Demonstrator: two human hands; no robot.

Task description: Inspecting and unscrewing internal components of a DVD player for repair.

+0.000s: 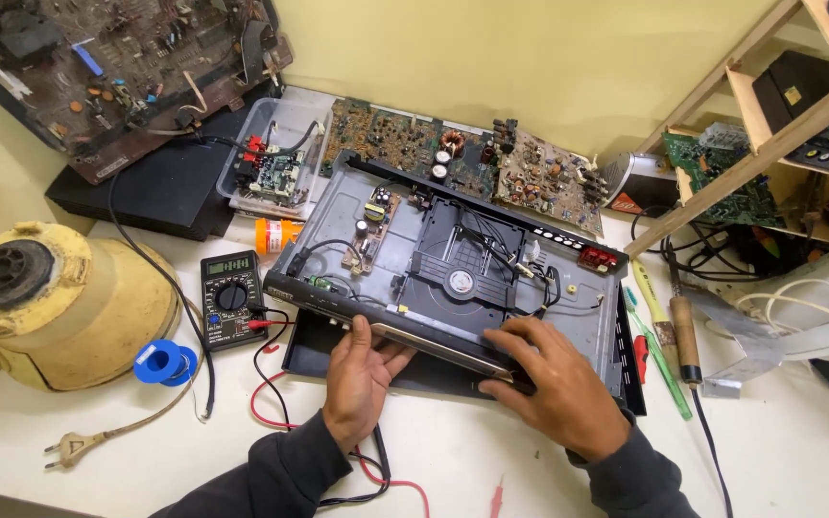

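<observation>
Left hand and right hand both gripping the opened disc player's front edge, bare white table beneath

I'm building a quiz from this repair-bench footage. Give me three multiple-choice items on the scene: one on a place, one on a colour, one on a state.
1. Where does the multimeter lie?
A. left of the open disc player
B. on the wooden shelf
C. on top of the yellow housing

2. What colour is the small spool beside the multimeter?
A. green
B. blue
C. white

3. How does the disc player stand?
A. top cover on
B. wrapped in plastic
C. top cover off, insides exposed

Answers:
1. A: it sits on the white table just left of the player's front corner.
2. B: the spool is bright blue.
3. C: the disc drive and small boards inside show, while the left hand and right hand rest on its front panel.
</observation>
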